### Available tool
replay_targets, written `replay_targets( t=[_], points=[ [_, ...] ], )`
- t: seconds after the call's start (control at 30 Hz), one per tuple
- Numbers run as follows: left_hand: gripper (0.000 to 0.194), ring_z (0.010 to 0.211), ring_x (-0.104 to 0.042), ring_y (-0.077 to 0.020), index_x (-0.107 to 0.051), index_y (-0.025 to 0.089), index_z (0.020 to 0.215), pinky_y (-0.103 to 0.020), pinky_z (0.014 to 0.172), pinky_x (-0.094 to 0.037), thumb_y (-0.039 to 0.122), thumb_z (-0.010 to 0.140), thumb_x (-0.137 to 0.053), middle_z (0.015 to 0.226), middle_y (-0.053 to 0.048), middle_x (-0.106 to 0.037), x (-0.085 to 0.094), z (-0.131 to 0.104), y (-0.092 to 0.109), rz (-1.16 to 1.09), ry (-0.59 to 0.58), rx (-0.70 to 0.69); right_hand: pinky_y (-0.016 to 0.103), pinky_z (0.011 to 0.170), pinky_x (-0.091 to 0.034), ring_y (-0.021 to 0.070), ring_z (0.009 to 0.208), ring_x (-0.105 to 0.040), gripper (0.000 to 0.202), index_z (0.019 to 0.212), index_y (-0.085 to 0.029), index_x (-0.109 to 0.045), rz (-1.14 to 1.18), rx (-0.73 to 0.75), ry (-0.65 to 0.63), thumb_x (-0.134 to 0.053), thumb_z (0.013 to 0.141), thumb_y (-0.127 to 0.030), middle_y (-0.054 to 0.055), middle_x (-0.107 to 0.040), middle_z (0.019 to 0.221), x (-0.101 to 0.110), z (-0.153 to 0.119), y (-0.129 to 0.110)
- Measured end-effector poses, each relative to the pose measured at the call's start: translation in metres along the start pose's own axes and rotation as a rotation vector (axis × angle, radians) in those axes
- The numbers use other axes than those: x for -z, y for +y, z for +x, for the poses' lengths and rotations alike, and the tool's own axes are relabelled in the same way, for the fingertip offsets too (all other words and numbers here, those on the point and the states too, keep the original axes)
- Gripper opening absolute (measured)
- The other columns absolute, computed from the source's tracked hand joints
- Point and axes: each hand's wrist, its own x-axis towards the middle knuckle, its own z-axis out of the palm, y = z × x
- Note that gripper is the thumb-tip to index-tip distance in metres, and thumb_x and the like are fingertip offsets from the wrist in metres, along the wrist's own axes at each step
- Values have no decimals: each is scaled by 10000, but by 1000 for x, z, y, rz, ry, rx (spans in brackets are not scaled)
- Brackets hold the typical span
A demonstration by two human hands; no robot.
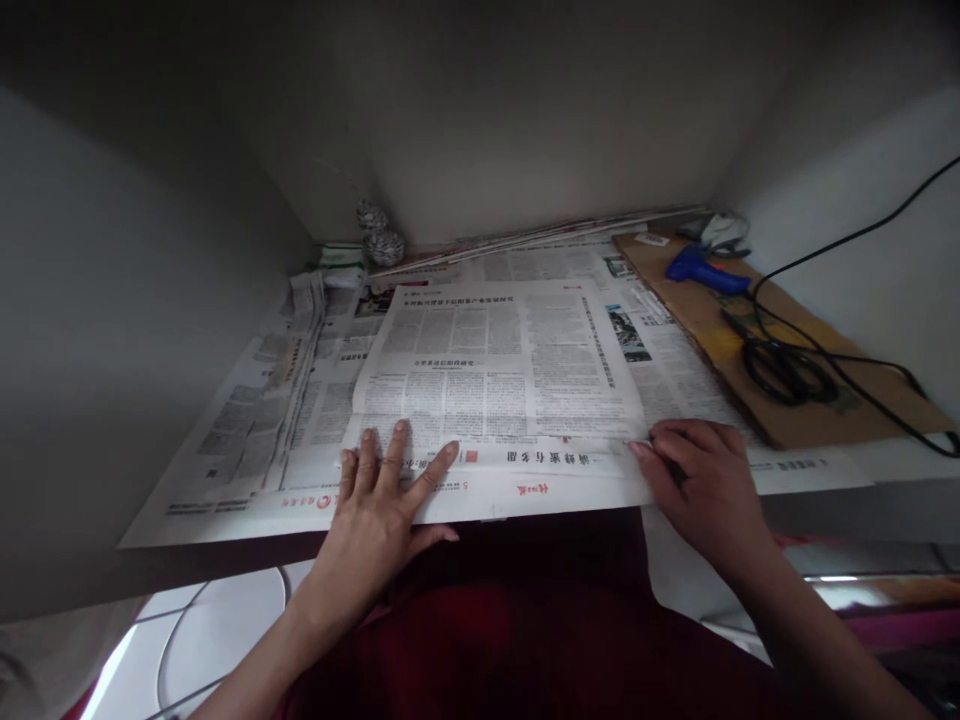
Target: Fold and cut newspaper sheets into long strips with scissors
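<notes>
On newspaper (487, 375), outspread left hand (381, 502)

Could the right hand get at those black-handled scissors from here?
Probably yes: the scissors lie near the right hand, though it must leave the newspaper, and a black cable passes over or beside them.

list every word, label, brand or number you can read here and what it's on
"万里茶道信阳段研究": middle headline on the top sheet, slightly blurred
"乡村振兴背景下信阳茶产业发展探究": its far headline, a likely reading, blurred
"滴蜂蜜有多甜": large black print near its near edge, seemingly upside down
Too small or blurred: its columns, side headline, red print; the newspapers underneath; the tag on the cardboard
</notes>
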Motion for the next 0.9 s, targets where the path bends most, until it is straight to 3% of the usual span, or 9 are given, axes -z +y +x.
replay_targets(
  t=[0.23,0.5,0.6,0.73,0.83,0.9],
  points=[
    [954,1480,-256,-554,-323,401,1583,-781,1096,-320,594,750,-746,1656,-206,-275,-3,-2,0,-5,-1,1,447,833,-451,270,862,-651,251,733,-227,-610,50,-31,3,-596,956,-340,80,-710,878,3,2,-1],
    [752,1457,-375,-471,-348,317,1580,-749,1036,-407,575,919,-596,1585,-196,-433,17,9,-7,-172,-77,-4,465,801,-473,283,823,-656,187,898,-238,-656,139,-87,-51,-592,959,-403,78,-718,856,14,8,-5],
    [642,1406,-464,-415,-399,252,1548,-715,1047,-418,501,974,-544,1473,-190,-563,20,18,-12,-228,-35,47,475,825,-491,292,890,-652,165,915,-249,-664,193,-96,-53,-610,956,-399,78,-729,894,14,6,-5],
    [500,1140,-636,-342,-624,216,1323,-677,1088,-384,444,886,-707,1193,-143,-703,19,35,-12,-245,74,89,470,821,-506,288,897,-649,167,909,-251,-674,216,-83,-60,-623,944,-406,67,-723,873,16,7,-2],
    [145,987,-663,-285,-717,237,980,-675,1105,-359,334,873,-733,960,-52,-736,23,45,-8,-271,10,55,446,796,-501,273,859,-653,184,895,-246,-670,224,-39,-117,-621,946,-415,60,-721,855,23,9,-1],
    [56,936,-666,-270,-695,235,838,-694,1111,-336,267,881,-710,866,-23,-730,28,49,-6,-258,-44,33,455,800,-471,292,898,-651,200,902,-251,-671,164,-2,-142,-635,938,-443,60,-728,881,29,9,-5]
  ],
)
